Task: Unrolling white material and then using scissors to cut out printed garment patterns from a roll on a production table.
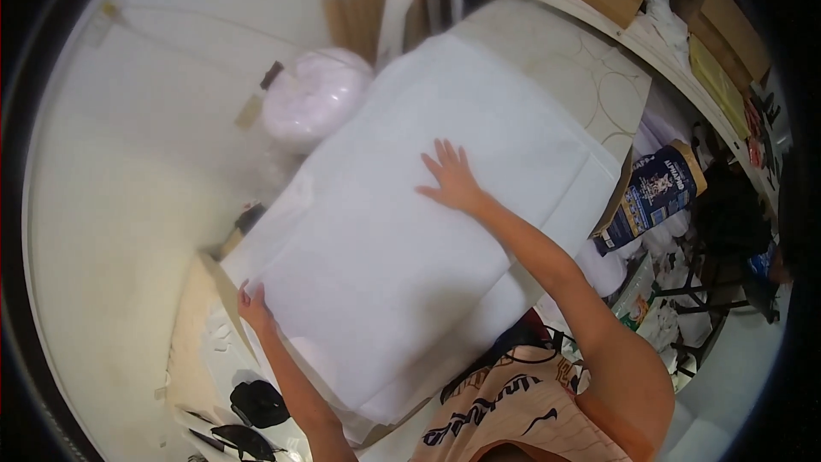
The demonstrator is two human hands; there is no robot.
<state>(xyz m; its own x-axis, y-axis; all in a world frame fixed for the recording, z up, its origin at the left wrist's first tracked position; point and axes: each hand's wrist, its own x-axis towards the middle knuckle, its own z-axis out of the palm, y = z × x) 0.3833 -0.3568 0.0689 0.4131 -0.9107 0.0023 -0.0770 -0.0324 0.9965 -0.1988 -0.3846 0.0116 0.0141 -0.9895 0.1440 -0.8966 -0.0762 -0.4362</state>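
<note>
On smooth white sheeting, the right hand lies splayed.

One head-worn fisheye view looks steeply down from above; it faces the white sheet, near enough that this fills the middle.

Plain white sheet, dark-lettered peach shirt
</note>
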